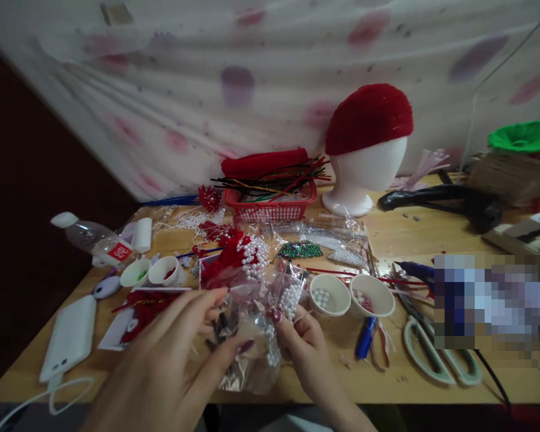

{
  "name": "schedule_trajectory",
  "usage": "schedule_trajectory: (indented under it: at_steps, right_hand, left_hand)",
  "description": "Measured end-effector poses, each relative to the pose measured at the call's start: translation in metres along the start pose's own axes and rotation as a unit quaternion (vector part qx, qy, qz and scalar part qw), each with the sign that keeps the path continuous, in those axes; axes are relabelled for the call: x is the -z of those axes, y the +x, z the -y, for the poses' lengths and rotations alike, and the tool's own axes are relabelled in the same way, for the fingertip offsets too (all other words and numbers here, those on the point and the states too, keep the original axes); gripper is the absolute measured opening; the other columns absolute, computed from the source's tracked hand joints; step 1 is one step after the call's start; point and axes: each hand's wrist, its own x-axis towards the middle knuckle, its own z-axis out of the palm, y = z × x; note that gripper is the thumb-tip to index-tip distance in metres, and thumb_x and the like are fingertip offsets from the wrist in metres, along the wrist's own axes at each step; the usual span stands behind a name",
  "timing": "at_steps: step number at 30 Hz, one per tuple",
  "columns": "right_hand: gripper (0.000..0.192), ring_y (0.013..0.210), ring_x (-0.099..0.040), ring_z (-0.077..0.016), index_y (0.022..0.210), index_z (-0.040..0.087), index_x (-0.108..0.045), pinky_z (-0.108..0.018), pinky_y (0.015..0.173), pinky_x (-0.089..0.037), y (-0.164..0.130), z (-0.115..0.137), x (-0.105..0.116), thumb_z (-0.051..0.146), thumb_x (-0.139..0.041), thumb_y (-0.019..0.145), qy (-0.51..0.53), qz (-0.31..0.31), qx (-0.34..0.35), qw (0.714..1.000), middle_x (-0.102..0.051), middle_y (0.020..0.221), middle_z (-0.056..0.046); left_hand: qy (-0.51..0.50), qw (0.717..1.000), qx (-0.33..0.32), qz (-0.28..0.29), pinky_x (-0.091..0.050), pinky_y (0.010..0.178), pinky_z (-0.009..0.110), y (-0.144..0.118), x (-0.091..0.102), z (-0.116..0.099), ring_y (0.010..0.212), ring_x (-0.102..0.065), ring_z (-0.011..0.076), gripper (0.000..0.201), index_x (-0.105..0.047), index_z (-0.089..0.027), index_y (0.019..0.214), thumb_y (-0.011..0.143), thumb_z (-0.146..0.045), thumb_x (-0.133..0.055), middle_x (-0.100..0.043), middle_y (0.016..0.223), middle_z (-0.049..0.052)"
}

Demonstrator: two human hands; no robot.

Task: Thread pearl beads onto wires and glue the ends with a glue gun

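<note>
While both my hands meet low over the wooden surface (387,234), my left hand (180,348) pinches the crinkled clear plastic bag of white pearl beads (256,324) between thumb and fingers, its grip closed on the film. My right hand (303,348) also grips the bag from the other side. Just right of it stand two white paper cups (351,295) holding beads, with pale-handled scissors (436,360) beyond.

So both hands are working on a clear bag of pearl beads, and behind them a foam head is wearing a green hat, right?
Not quite. The hat on the foam head is red, not green, as the head view shows. The rest holds: the left hand and right hand both grip the clear bag of pearl beads.
</note>
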Motion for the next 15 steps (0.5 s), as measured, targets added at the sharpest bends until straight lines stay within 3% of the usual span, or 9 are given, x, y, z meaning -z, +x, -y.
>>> schedule_trajectory:
  at_steps: [2, 4, 8, 10, 13, 15]
  right_hand:
    - [0.055, 0.051, -0.025, -0.0102, 0.081, 0.023, -0.062, -0.024, 0.049, -0.026, 0.0, -0.001, 0.001, 0.074, -0.082, 0.075, 0.002, 0.003, 0.003, 1.0, -0.032, 0.052, 0.011]
    - [0.055, 0.052, -0.029, -0.0112, 0.083, 0.023, -0.062, -0.024, 0.05, -0.028, 0.0, -0.003, 0.004, 0.074, -0.081, 0.076, 0.004, 0.01, 0.002, 1.0, -0.032, 0.051, 0.011]
    - [0.058, 0.054, -0.037, -0.0125, 0.087, 0.023, -0.066, -0.024, 0.054, -0.035, -0.001, -0.004, 0.012, 0.078, -0.079, 0.075, 0.012, 0.052, -0.016, 0.998, -0.032, 0.052, 0.011]
    - [0.061, 0.057, -0.043, -0.0132, 0.09, 0.022, -0.069, -0.025, 0.058, -0.041, -0.002, -0.006, 0.014, 0.077, -0.083, 0.07, 0.018, 0.09, -0.034, 0.995, -0.04, 0.055, 0.009]
    - [0.055, 0.067, -0.055, -0.0157, 0.09, 0.02, -0.072, -0.029, 0.07, -0.048, -0.005, -0.011, 0.017, 0.069, -0.089, 0.069, 0.017, 0.145, -0.06, 0.987, -0.058, 0.068, 0.003]
    - [0.049, 0.075, -0.058, -0.0171, 0.088, 0.019, -0.073, -0.031, 0.077, -0.049, -0.006, -0.014, 0.019, 0.065, -0.087, 0.075, 0.01, 0.161, -0.065, 0.985, -0.065, 0.077, 0.0]
  left_hand:
    - [-0.007, 0.997, 0.003, 0.082, -0.065, 0.063, 0.033, 0.006, -0.014, -0.005, 0.072, -0.078, 0.0243, 0.02, -0.078, -0.032, 0.104, 0.085, -0.039, -0.075, -0.083, 0.091, 0.001]
    - [-0.066, 0.989, 0.047, 0.125, -0.064, 0.059, 0.028, 0.017, -0.022, -0.007, 0.069, -0.079, 0.0215, 0.004, -0.073, -0.029, 0.09, 0.088, -0.029, -0.069, -0.081, 0.082, 0.0]
    - [-0.201, 0.971, 0.086, 0.1, -0.065, 0.065, 0.024, 0.036, -0.02, -0.007, 0.077, -0.08, 0.0192, 0.008, -0.068, -0.026, 0.088, 0.083, -0.023, -0.074, -0.08, 0.083, 0.0]
    - [-0.261, 0.956, 0.086, 0.106, -0.065, 0.067, 0.022, 0.042, -0.017, -0.007, 0.079, -0.08, 0.0184, 0.014, -0.071, -0.026, 0.091, 0.08, -0.023, -0.08, -0.08, 0.084, 0.001]
    - [-0.344, 0.914, 0.139, 0.164, -0.068, 0.074, 0.028, 0.048, -0.013, -0.006, 0.083, -0.082, 0.0211, 0.024, -0.077, -0.025, 0.102, 0.08, -0.024, -0.084, -0.081, 0.088, 0.003]
    - [-0.404, 0.865, 0.209, 0.21, -0.069, 0.076, 0.033, 0.051, -0.012, -0.003, 0.085, -0.083, 0.0236, 0.024, -0.079, -0.024, 0.107, 0.082, -0.024, -0.081, -0.082, 0.089, 0.005]
